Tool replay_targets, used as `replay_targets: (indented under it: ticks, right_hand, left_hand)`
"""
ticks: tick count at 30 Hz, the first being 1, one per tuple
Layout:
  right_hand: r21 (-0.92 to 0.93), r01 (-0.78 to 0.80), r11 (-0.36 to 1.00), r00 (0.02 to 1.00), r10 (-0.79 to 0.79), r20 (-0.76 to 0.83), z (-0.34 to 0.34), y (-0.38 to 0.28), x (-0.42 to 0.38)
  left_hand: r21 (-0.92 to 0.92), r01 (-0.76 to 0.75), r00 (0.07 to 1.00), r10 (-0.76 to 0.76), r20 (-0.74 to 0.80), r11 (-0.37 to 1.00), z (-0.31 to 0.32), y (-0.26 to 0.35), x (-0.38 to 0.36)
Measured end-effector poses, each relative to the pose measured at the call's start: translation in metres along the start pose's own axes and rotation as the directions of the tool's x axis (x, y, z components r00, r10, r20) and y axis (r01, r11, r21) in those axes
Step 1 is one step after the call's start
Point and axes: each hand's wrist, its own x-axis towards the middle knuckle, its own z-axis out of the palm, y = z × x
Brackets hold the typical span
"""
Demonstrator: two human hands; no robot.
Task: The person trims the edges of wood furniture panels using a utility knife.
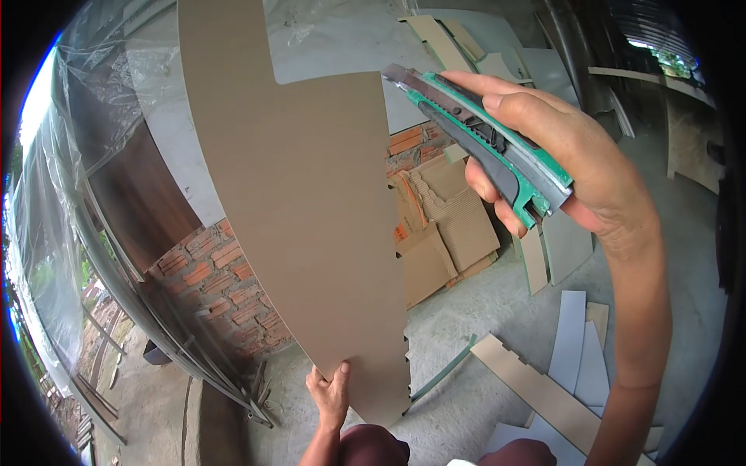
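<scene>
Holding tall brown board panel [311, 210] upright, left hand [330, 392] pinches bottom edge, thumb on face, likely to steady it for trimming. Right hand [559, 155] wraps green utility knife [482, 136], fingers closed round handle, blade tip touching panel's right edge near top. Panel: flat, matte tan, notched along lower right edge, stepped cut-out at top. Offcut strips [571, 342] lie on concrete floor [466, 311]; brick wall [210, 272] behind.

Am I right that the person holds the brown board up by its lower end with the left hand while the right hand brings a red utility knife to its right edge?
Not quite: the utility knife is green and grey, not red, as the head view shows. The rest holds: the left hand grips the brown board at its lower end, and the right hand holds the knife at the right edge.
</scene>
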Motion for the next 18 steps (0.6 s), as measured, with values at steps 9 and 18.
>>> replay_targets:
  ticks: [9,18]
  right_hand:
    - [-0.100,-0.005,0.995,0.986,0.021,0.167,-0.007,-0.005,0.003]
    - [-0.508,-0.227,0.831,0.897,0.381,0.223,-0.004,-0.004,0.015]
  left_hand:
    - [-0.002,-0.008,0.997,0.008,-0.073,1.000,-0.001,-0.002,0.001]
    - [-0.086,0.020,0.999,-0.024,-0.044,0.996,0.005,0.000,0.017]
